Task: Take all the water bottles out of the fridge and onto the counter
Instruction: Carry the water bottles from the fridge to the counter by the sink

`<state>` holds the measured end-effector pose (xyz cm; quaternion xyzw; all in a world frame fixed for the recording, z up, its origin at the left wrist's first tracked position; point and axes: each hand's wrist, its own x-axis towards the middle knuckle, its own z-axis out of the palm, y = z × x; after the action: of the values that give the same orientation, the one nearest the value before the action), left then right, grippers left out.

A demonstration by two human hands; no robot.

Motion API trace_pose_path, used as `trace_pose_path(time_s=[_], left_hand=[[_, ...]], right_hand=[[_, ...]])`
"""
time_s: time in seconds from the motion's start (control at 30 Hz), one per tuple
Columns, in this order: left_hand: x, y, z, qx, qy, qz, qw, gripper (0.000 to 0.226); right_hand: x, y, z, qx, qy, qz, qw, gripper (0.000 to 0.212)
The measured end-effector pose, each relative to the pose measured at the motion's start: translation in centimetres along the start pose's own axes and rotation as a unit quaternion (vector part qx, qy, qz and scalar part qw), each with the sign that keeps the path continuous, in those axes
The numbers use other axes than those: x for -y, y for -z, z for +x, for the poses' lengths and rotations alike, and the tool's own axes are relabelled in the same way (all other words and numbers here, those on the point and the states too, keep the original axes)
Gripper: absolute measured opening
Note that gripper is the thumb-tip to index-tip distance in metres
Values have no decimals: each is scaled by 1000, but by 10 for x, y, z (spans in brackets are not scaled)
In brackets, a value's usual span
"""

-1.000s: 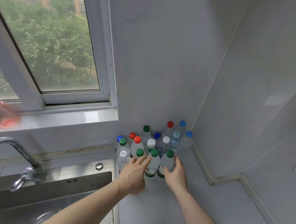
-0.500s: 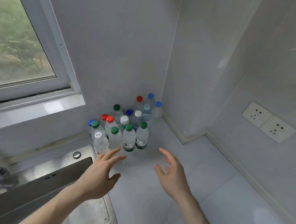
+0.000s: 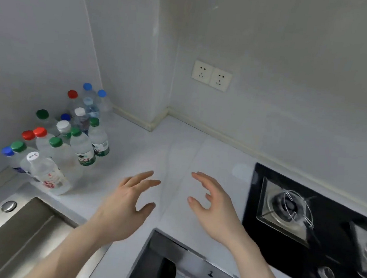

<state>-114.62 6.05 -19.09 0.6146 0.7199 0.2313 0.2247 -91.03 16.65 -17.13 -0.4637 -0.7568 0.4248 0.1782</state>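
Head-camera view over a kitchen corner: nearest the lens, a person's bare forearms reach out above the white counter (image 3: 176,156), with a dark opening below its front edge. Both hands hang in the air holding nothing: the left hand (image 3: 124,198) has its fingers loosely spread and slightly bent, thumb apart, and the right hand (image 3: 213,207) mirrors it, palms turned toward each other with a clear gap between them. To the left a steel sink (image 3: 9,231) is sunk into the worktop; to the right sits a black gas hob (image 3: 304,230) with its burner ring. Farther back and to the left, a tight cluster of water bottles (image 3: 62,139) stands upright in the corner where the counter meets the wall, caps in green, red, blue and white, the two front green-capped ones touching side by side. Neither hand touches any bottle; both are well apart from the group. Beyond, a double wall socket (image 3: 211,75) is set in the pale tiled wall. Judged from this frame, a good part of the job appears done, with more than a dozen bottles on the counter. No fridge is in view, so whether any bottles remain inside cannot be told.
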Motion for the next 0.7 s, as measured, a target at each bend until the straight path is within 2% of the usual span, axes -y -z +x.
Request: trace_pose_path(time_s=[0.2,0.3,0.57,0.7], left_hand=[[-81,-31,9,86,-139,2,986,50],[-124,-44,14,106,-201,-5,974,49],[-270,-115,3,181,-348,-11,920,49],[-356,-164,-24,204,-426,-24,881,50]], right_hand=[[-28,67,-113,-156,-71,0,985,56],[-41,94,-159,-213,-104,8,972,58],[-71,160,-300,-348,-158,19,924,55],[-97,198,-389,-409,-183,7,894,55]])
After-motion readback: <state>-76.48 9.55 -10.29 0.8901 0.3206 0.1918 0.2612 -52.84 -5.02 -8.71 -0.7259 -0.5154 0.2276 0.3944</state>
